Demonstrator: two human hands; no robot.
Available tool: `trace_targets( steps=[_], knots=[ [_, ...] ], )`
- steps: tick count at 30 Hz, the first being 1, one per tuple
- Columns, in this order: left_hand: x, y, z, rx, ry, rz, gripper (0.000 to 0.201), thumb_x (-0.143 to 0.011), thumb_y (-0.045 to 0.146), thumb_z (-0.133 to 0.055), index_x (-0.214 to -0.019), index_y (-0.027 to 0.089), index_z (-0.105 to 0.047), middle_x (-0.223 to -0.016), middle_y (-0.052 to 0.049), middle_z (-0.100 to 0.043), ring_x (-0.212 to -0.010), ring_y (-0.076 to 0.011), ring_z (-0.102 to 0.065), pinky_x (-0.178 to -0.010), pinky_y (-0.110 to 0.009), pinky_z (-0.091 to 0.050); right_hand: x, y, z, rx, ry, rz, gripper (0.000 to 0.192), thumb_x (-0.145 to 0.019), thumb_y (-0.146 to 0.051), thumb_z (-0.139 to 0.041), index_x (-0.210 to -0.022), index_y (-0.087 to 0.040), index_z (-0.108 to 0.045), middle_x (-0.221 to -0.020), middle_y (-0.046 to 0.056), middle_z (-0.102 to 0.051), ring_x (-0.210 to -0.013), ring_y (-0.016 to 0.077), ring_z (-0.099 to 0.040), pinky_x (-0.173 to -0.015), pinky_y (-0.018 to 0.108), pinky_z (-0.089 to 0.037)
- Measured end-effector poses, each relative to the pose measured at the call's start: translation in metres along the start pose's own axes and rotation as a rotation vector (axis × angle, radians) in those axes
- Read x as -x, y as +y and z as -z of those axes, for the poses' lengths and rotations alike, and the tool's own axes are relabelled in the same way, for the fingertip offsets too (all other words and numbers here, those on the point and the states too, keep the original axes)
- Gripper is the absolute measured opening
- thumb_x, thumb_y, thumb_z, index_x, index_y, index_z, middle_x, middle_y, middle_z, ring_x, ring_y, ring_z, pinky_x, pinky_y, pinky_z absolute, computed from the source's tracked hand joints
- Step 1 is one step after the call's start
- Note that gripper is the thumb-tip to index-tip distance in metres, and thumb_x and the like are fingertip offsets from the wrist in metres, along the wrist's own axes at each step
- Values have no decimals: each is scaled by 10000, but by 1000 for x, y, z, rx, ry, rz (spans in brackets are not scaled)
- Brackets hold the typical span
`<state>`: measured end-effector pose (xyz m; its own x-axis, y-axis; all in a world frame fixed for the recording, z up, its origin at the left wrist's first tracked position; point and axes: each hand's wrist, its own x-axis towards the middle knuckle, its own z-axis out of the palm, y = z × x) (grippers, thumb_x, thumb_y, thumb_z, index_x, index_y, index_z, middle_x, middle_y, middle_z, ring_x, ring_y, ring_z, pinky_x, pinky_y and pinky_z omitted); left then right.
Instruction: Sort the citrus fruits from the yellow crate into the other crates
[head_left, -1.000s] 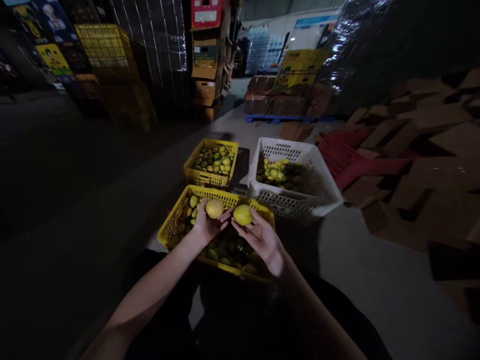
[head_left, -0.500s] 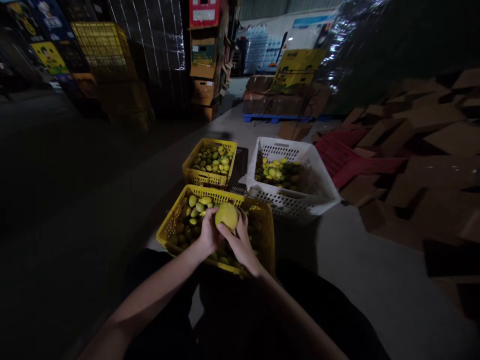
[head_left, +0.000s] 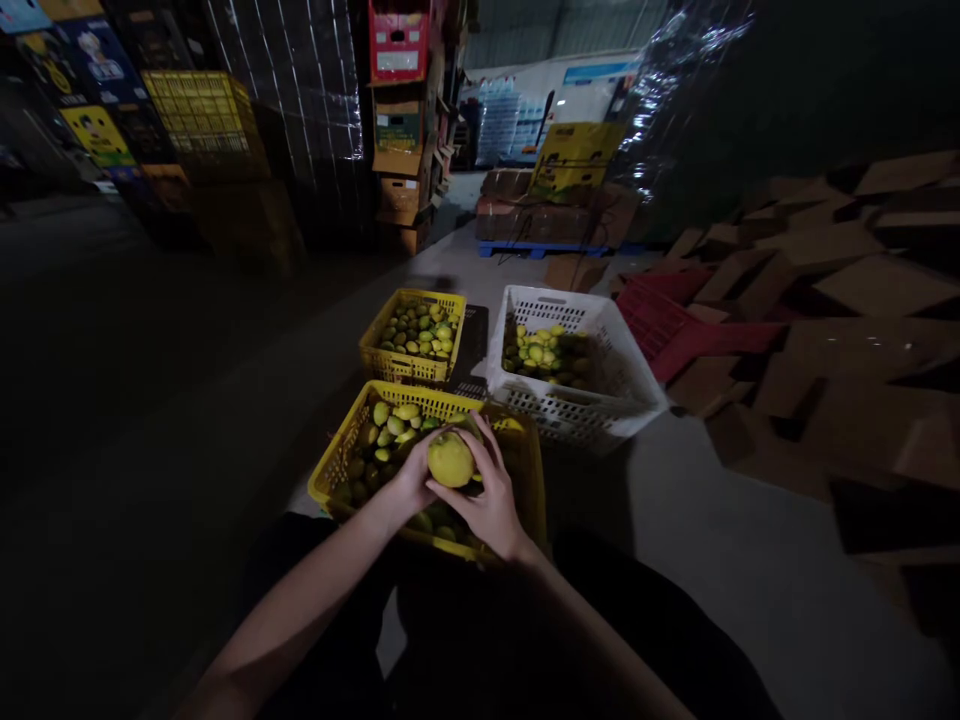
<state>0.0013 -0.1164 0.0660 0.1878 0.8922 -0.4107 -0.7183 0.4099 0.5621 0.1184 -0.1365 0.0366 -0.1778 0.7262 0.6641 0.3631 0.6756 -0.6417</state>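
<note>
A yellow lemon (head_left: 451, 459) is held up between both my hands over the nearest yellow crate (head_left: 325, 462). My left hand (head_left: 411, 483) is closed around its left side. From the right, my right hand (head_left: 493, 502) grips it, with the thumb below and the fingers over the upper right. Behind the lemon, something greenish shows by my right fingers, too dark to name. Below my hands, yellow and green lemons (head_left: 395, 425) fill the crate's left part; its right side lies in shadow.
A smaller yellow crate (head_left: 368, 357) of lemons stands beyond the near one. To its right is a white crate (head_left: 634, 385) with lemons at its left end. A red crate (head_left: 679, 335) and heaped cardboard (head_left: 847, 390) lie further right. Stacked boxes (head_left: 397, 140) stand behind.
The lemon sits slightly lower and appears turned in my hands. My right hand's fingers have spread and shifted over its upper right. The view has tilted up a little.
</note>
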Motion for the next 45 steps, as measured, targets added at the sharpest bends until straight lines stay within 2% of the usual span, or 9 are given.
trace_targets(
  steps=[6, 10, 13, 17, 21, 30, 38, 42, 45],
  knots=[
    [13, 8, -6, -47, 72, -2, 115, -776, 146, -680, -887, 158, -703, -841, -21, -727, -798, -154, -691, -737, -220, -549, -1, 1, 16, 54, -132, 165, 692, -784, -314, -764, -1408, -333, -464, -1551, 122, -311, -1462, 344, -295, -1138, 547, -385],
    [10, 11, -4, -10, -5, 59, 157, -830, 269, -615, -878, 137, -684, -774, -50, -709, -768, -191, -694, -733, -282, -568, -2, -4, 24, 75, -118, 191, 690, -760, -347, -786, -1387, -325, -497, -1458, 134, -415, -1364, 341, -451, -1073, 525, -472],
    [3, 15, -1, 74, 1, 40, 192, -858, 261, -515, -827, 127, -649, -716, -59, -685, -705, -186, -683, -717, -297, -576, -5, -9, 30, 84, -72, 134, 689, -740, -373, -802, -1363, -296, -518, -1258, 119, -591, -1169, 298, -613, -987, 467, -545],
    [-4, 22, -1, 138, 14, -3, 304, -944, 232, -390, -822, 100, -634, -736, -88, -696, -649, -149, -675, -679, -247, -577, -13, -2, 38, 129, 68, 20, 644, -712, -408, -813, -1285, -248, -567, -1182, 117, -655, -1077, 294, -652, -924, 452, -568],
    [-5, 27, -1, 131, 9, -77, 164, -937, 197, -529, -957, 90, -652, -876, -87, -730, -787, -157, -712, -771, -250, -596, -21, 12, 44, 19, 166, -198, 661, -684, -460, -811, -1243, -216, -555, -1165, 134, -674, -1002, 291, -677, -819, 438, -594],
    [2, 32, 0, 107, -25, -8, 403, -980, 428, -473, -962, 78, -670, -802, -95, -705, -639, -119, -669, -626, -200, -585, -30, 0, 53, -303, 181, -442, 592, -594, -408, -869, -1088, -243, -588, -1063, 66, -711, -922, 246, -698, -837, 398, -583],
    [4, 33, -5, 59, -23, -7, 400, -1002, 407, -427, -988, 75, -650, -789, -73, -700, -534, -75, -627, -545, -139, -550, -33, -1, 47, -421, 202, -506, 588, -564, -362, -885, -1065, -236, -604, -1017, 59, -740, -931, 243, -707, -828, 392, -587],
    [4, 29, -1, -92, -77, -153, 249, -829, 290, -729, -992, 117, -655, -929, -67, -708, -744, -125, -690, -731, -212, -588, -33, 1, 47, -354, 205, -458, 593, -594, -401, -866, -1094, -232, -597, -1039, 74, -735, -927, 252, -708, -824, 400, -590],
    [3, 28, 5, -358, -145, -466, 507, -602, 167, -881, -1052, 193, -648, -1097, -30, -676, -956, -159, -666, -876, -259, -553, -33, 4, 50, -141, 231, -334, 612, -629, -425, -843, -1140, -219, -577, -1074, 97, -717, -918, 258, -699, -817, 421, -592]
  ],
)
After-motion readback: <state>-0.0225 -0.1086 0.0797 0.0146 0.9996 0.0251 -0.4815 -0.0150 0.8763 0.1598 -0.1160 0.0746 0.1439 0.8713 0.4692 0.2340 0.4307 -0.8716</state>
